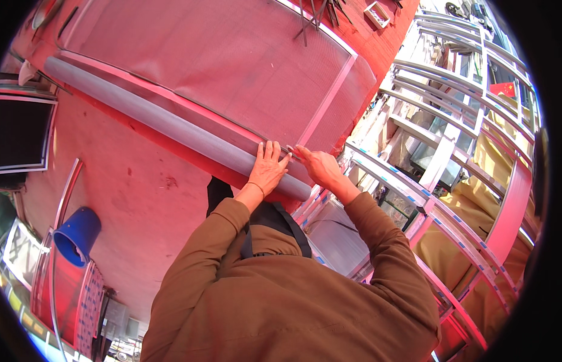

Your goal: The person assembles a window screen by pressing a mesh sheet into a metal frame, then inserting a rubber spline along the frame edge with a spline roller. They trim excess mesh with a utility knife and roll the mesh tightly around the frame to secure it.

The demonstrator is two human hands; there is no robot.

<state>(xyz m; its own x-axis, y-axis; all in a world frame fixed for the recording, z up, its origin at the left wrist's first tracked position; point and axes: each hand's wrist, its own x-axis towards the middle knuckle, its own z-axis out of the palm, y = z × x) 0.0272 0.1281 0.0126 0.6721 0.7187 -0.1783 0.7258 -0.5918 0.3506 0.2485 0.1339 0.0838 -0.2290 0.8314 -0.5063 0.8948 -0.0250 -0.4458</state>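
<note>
Mesh screen (233, 54) spanned upper centre; left hand (269, 170) lay spread at centre. Right hand (321, 166) curled beside it; its grip was unclear.

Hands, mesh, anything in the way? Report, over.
Left hand, right hand at frame corner. Mesh spread over frame. Roll possibly in the way, beneath left hand.

matt mesh (226, 66) at my eleven o'clock, smooth metal-looking frame (327, 101), smooth plastic bucket (85, 226) at eight, my matt cloth sleeves (377, 235)
</note>
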